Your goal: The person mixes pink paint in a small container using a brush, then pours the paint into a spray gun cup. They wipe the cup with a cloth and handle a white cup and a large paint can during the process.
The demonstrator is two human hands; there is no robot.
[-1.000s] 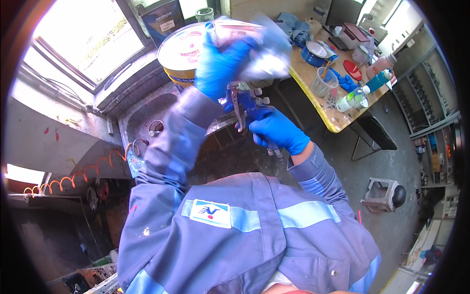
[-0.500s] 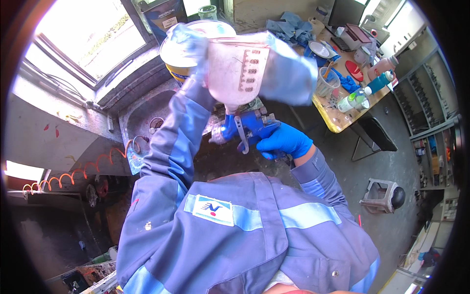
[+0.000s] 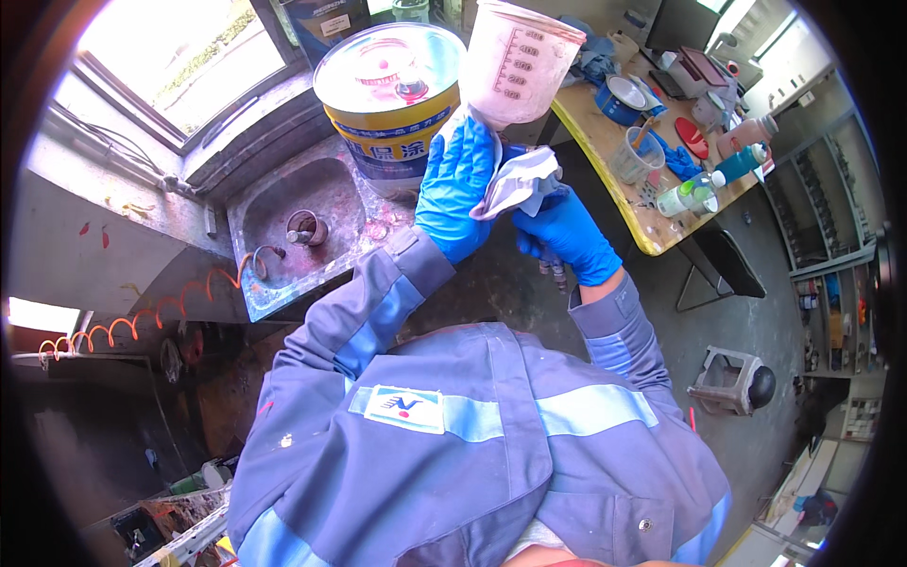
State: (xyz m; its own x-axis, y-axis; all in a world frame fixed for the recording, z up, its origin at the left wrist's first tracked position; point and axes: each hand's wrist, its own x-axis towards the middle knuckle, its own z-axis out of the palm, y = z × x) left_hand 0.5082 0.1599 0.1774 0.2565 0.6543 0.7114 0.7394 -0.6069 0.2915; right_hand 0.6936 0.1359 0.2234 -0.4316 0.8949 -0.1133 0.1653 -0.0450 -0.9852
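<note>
Left hand (image 3: pixel 455 187) grip on white rag (image 3: pixel 518 180) — cup (image 3: pixel 518 62) now upright, raised.

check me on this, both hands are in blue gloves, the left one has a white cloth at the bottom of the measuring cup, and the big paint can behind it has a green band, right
Not quite: the big paint can has a yellow and blue band, not green, as the head view shows. The rest holds: both the left hand and right hand wear blue gloves, and the left holds a white cloth under the measuring cup.

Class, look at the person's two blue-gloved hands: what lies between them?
In the head view, a crumpled white cloth lies between the left hand and the right hand, below the translucent measuring cup.
</note>
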